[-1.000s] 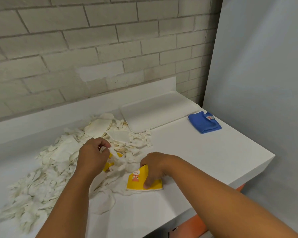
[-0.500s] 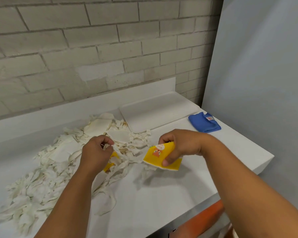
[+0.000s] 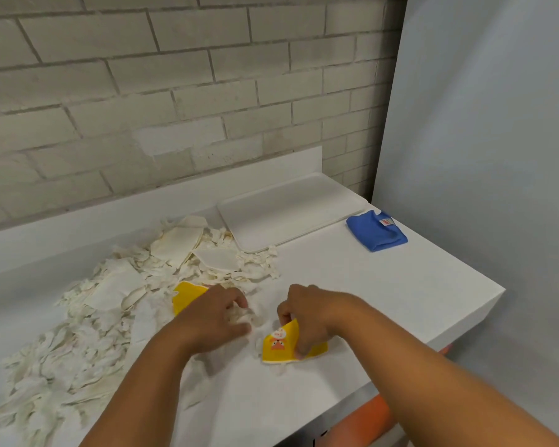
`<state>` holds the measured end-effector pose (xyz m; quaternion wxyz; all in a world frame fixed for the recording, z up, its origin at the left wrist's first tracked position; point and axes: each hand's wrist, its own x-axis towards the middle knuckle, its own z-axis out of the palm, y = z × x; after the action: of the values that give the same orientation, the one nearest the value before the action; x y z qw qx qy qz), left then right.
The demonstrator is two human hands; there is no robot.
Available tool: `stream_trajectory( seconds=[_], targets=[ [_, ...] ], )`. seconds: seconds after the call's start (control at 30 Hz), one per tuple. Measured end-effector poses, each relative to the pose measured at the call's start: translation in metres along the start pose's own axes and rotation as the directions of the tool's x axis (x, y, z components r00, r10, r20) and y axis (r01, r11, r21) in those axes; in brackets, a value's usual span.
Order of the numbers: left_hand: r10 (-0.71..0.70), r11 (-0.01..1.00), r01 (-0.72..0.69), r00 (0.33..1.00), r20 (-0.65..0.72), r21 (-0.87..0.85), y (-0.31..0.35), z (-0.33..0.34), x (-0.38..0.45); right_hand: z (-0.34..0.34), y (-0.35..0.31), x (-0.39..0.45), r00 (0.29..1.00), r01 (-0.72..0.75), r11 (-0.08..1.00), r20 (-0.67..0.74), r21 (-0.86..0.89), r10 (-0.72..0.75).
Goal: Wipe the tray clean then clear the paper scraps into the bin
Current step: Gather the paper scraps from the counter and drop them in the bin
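White countertop [image 3: 384, 304] runs left to right against a pale brick wall [image 3: 175, 91]; a grey panel [image 3: 481, 124] closes off the right side.

Pile of torn white paper scraps [image 3: 78, 317] — spread over the left half of the counter, from the near left edge up to the far middle, where its far-right fringe touches the near-left corner of the tray. Several larger flat pieces lie on top at the far end.

Flat white rectangular tray [image 3: 291, 208] sits far right on the counter, against the backsplash. Its surface shows nothing on it.

Folded blue cloth [image 3: 376, 230] lies just right of the tray, near the grey panel, apart from both hands.

Left hand [image 3: 213, 321], near centre: fingers curled down into a clump of white scraps at the pile's right edge, gripping them. Partly under and left of it lies a yellow paper piece [image 3: 186, 296] among the scraps.

Right hand [image 3: 313, 314], just right of the left, not touching it: fingers and thumb pinch a folded yellow printed paper wrapper [image 3: 281, 345] with an orange figure on it — the wrapper's lower edge appears to rest on the counter, a few loose scraps touching it.

An orange object [image 3: 373, 414] shows below the counter's near edge; cannot tell what it is.
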<state>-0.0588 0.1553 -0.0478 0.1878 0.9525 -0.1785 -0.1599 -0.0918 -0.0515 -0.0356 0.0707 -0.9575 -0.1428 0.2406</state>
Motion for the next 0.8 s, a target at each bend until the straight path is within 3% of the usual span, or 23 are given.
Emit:
stream_trajectory(
  seconds=[0.07,0.17,0.3,0.4,0.6,0.8],
  targets=[
    [-0.025,0.994,0.018,0.998,0.061,0.110,0.003,0.013,-0.003,0.006,0.002,0.002,1.000,0.008,0.999,-0.011,0.046,-0.007],
    [-0.024,0.986,0.028,0.999,-0.029,0.165,0.004,0.029,0.002,0.007,0.002,0.001,0.998,0.058,0.992,0.012,0.115,-0.060],
    [-0.040,0.980,0.049,0.998,-0.048,0.194,0.004,0.032,0.011,0.009,-0.003,-0.002,0.987,0.137,0.990,0.081,0.021,-0.139],
    [-0.003,0.987,0.024,0.992,-0.130,0.157,0.008,0.031,0.011,0.010,0.001,-0.008,0.992,0.117,0.993,0.049,0.015,-0.118],
    [0.060,0.992,-0.094,0.941,-0.334,-0.084,0.032,0.028,0.018,0.005,0.045,-0.038,0.996,0.049,0.975,-0.078,0.216,-0.033],
    [0.028,0.888,-0.221,0.901,-0.434,-0.403,0.101,0.033,0.035,0.007,0.117,-0.094,0.957,-0.033,0.823,-0.220,0.568,0.190]
  ],
)
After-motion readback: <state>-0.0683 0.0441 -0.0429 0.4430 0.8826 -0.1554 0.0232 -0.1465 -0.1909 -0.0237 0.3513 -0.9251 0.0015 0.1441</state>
